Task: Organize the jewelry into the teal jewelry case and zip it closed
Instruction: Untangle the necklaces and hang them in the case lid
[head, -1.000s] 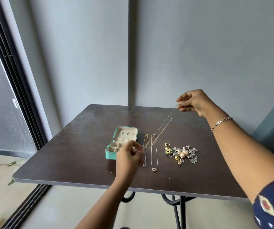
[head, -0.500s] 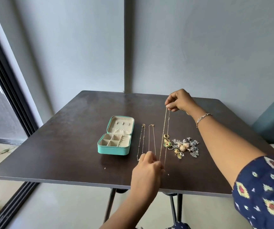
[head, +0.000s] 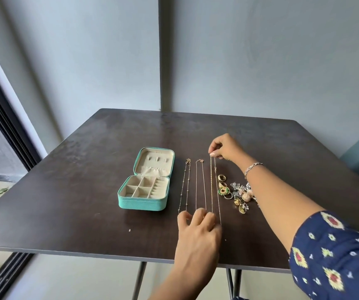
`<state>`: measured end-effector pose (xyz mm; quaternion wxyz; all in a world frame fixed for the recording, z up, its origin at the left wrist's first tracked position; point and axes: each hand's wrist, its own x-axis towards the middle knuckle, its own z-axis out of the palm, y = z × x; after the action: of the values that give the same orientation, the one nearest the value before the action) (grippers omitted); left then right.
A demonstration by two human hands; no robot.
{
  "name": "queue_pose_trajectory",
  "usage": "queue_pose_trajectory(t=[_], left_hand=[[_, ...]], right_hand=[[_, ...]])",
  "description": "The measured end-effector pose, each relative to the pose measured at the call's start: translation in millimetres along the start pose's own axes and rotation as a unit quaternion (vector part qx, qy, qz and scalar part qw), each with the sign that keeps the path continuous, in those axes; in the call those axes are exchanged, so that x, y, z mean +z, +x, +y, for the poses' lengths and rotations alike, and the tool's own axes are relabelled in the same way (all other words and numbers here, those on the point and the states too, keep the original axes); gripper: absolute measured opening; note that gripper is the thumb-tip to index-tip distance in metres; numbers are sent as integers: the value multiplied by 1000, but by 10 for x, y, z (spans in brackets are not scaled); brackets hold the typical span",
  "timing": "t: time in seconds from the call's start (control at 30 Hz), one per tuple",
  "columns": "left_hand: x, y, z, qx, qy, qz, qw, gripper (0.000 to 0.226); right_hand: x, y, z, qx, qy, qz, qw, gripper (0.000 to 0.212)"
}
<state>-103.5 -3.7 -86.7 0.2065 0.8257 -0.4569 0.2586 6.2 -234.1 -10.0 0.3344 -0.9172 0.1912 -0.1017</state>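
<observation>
Grey walls meet in a corner behind a dark brown table (head: 66, 191). Left of its centre the teal jewelry case (head: 141, 203) lies open, its lid tipped back and its cream compartments facing up. Just right of the case, 3 necklaces lie side by side, running away from the person: a beaded chain (head: 185, 187), a thin chain (head: 196, 187) and a gold chain (head: 211, 187). The right hand (head: 225, 148) pinches the gold chain's far end between thumb and forefinger. The left hand (head: 198, 230) has bent fingers with their tips down at the chains' near ends; whether they grasp one cannot be told. A pile of rings and earrings (head: 234, 193) sits just beside the gold chain, partly behind the right forearm. That wrist wears a bracelet (head: 252, 167), with a navy flowered sleeve (head: 334, 256) further up the arm.
</observation>
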Motion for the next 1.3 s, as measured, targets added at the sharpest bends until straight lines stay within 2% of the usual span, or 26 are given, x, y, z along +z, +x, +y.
queue_pose_trajectory(t=[0.1,0.27,0.33,0.43,0.73,0.83,0.97,1.13,1.2,1.3], left_hand=[[6,-7,-9,1,3,5,1000,19],[-3,-17,-1,7,15,34,999,13],[-3,-12,13,5,14,53,998,19],[-9,-5,22,4,16,67,998,29],[-32,-4,9,-10,-15,69,997,25],[-109,41,-14,-45,-47,89,994,20],[-269,158,-252,-117,-40,145,982,19],[-562,264,-802,-252,-46,255,932,21],[-659,272,-994,-319,-90,254,909,21],[-703,282,-1217,-400,-175,207,875,14]], right_hand=[[50,29,65,-4,-6,-3,1000,30],[105,33,112,-21,-3,-20,1000,12],[121,40,123,-27,-10,-15,999,8],[146,45,135,-29,-24,-13,999,7],[162,74,166,-16,12,5,1000,6],[172,46,121,-27,32,29,999,1],[205,-123,-99,-37,57,75,995,8],[388,-561,-535,-24,185,11,982,19],[523,-726,-678,-17,225,-15,974,16],[729,-882,-801,-3,260,-22,965,15]])
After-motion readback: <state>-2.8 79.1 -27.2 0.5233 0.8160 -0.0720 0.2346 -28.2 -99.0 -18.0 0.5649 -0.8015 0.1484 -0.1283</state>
